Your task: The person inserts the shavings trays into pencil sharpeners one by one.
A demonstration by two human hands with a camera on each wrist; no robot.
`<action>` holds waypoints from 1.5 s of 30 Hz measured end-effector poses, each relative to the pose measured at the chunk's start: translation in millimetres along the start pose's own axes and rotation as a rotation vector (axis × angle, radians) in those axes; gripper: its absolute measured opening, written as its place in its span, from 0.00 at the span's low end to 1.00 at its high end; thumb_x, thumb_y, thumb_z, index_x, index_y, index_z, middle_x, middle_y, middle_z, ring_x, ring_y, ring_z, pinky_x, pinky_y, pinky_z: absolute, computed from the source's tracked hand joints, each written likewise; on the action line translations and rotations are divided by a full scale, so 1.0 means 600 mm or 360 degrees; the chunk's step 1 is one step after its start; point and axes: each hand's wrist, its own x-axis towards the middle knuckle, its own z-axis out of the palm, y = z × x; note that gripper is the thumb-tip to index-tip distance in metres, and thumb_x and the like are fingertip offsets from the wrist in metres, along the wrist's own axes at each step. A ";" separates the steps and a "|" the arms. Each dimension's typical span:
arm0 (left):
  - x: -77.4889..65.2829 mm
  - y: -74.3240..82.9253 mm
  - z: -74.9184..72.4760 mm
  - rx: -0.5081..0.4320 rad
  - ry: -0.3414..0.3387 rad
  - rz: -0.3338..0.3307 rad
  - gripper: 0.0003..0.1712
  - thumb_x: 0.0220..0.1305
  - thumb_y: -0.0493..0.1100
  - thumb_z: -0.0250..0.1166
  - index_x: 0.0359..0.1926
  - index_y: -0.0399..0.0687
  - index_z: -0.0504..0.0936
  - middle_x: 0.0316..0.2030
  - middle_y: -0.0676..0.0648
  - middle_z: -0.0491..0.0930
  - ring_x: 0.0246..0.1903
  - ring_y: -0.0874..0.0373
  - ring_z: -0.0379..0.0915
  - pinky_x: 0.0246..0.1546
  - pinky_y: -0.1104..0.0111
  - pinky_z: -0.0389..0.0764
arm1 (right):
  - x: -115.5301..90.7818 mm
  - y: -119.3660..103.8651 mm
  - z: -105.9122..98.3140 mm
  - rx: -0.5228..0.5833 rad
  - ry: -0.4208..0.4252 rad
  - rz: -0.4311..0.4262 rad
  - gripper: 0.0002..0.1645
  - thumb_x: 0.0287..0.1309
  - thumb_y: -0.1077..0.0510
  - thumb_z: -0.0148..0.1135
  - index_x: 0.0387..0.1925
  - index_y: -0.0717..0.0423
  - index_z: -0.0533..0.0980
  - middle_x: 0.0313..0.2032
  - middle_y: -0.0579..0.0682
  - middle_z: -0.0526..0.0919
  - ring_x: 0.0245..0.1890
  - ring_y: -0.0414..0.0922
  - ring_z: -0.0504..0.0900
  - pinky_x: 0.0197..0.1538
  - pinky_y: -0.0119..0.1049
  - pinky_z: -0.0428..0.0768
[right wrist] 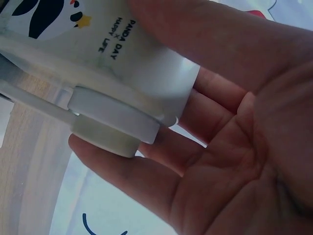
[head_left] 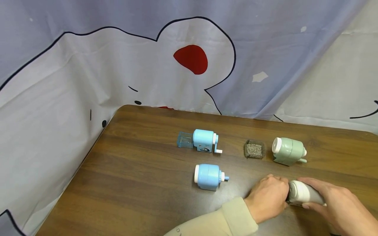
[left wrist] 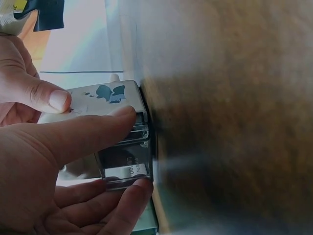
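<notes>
Both hands are on a white crank pencil sharpener at the table's front right. My right hand grips its body, with the thumb across the printed panda side and the fingers behind, near the crank. My left hand pinches the clear shavings drawer at the sharpener's end, thumb on one side and fingers on the other. In the left wrist view the drawer sticks partly out of the body. Above the hands lie a green sharpener and a small clear drawer full of shavings.
Left of the hands a blue sharpener sits on the brown wooden table. Behind it stands a light blue sharpener with its transparent drawer at its left. A printed curtain hangs along the table's back and left edges.
</notes>
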 end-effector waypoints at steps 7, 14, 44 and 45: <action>0.002 0.001 0.001 -0.0006 0.0006 -0.0003 0.24 0.42 0.60 0.74 0.37 0.57 0.77 0.33 0.62 0.77 0.33 0.69 0.73 0.43 0.81 0.70 | 0.002 -0.001 0.000 0.0004 0.0003 0.0010 0.38 0.27 0.56 0.78 0.49 0.51 0.76 0.37 0.50 0.84 0.29 0.47 0.79 0.30 0.48 0.75; 0.006 0.004 0.002 -0.0021 -0.0017 -0.0008 0.24 0.41 0.60 0.74 0.38 0.58 0.77 0.34 0.63 0.78 0.34 0.70 0.73 0.48 0.80 0.69 | 0.002 0.000 0.000 -0.0002 -0.0029 0.0029 0.38 0.28 0.56 0.78 0.49 0.51 0.76 0.38 0.52 0.84 0.31 0.49 0.79 0.31 0.50 0.75; 0.018 0.013 0.008 -0.0150 -0.0020 -0.0068 0.28 0.37 0.60 0.76 0.38 0.58 0.75 0.30 0.62 0.78 0.26 0.70 0.71 0.24 0.79 0.71 | -0.002 0.002 0.002 -0.0001 0.0010 0.0007 0.38 0.27 0.56 0.78 0.49 0.52 0.76 0.38 0.52 0.84 0.30 0.48 0.79 0.31 0.50 0.76; 0.019 0.012 0.008 -0.0149 -0.0024 -0.0067 0.28 0.37 0.60 0.76 0.38 0.58 0.75 0.30 0.62 0.78 0.26 0.70 0.71 0.25 0.79 0.71 | -0.002 0.002 0.002 -0.0002 0.0015 0.0003 0.38 0.26 0.55 0.78 0.48 0.52 0.76 0.38 0.52 0.84 0.30 0.48 0.79 0.31 0.50 0.76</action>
